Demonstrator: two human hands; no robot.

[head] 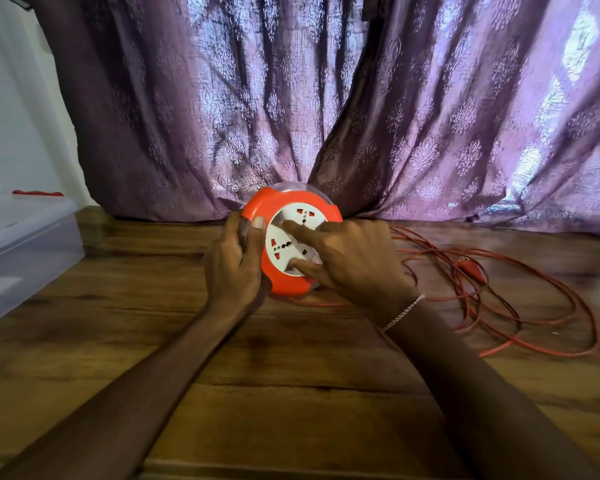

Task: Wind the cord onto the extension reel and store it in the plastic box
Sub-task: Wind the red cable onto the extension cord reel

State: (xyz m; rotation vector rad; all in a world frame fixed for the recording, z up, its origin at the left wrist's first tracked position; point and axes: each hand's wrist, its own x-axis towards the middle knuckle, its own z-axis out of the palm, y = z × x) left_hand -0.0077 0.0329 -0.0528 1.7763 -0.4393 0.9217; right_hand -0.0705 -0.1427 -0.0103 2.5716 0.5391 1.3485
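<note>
While most of the red cord (520, 299) lies loose at right of frame, the left hand (234, 261) grips the reel (291, 240) at centre and the right hand's (354, 258) extended fingers press its white face; winding has barely begun, plastic box (25, 244) waiting at left.

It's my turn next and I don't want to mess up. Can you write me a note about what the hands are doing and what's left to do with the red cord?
Left grip: holds the orange rim of the reel.
Right grip: fingers straight, pressing the reel's white socket face.
Cord: lies in loose loops on the wooden surface, right of the reel.
Box: at the left, apart from the reel.
Done: reel in hand.
Left: wind in the cord, then put the reel in the box.
</note>
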